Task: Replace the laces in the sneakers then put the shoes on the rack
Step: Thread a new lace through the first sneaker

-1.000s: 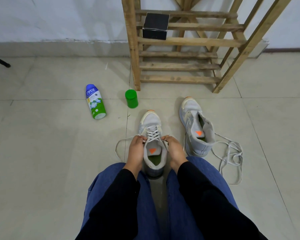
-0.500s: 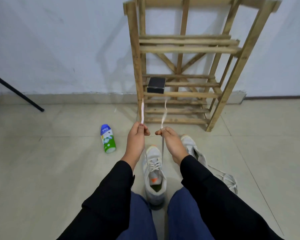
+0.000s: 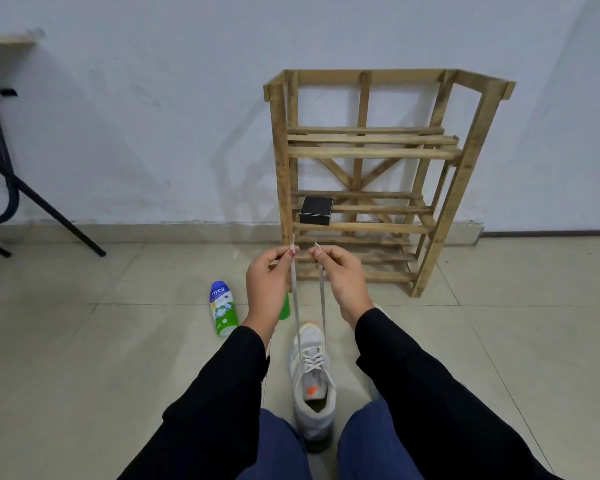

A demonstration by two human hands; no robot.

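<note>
Grey lace (image 3: 312, 360) held taut above the sneaker (image 3: 314, 420)
Left hand (image 3: 267, 282) and right hand (image 3: 340, 280) level at frame centre, each grip pinching 1 lace end; both strands run down to the sneaker on the floor, toe toward the wooden rack (image 3: 281, 161).

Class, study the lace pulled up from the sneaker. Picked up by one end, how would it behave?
Likely floppy: the lace runs straight only where the left hand and right hand pull its ends. Probably light, being thin. Threaded through the sneaker, it may tug that along.
</note>
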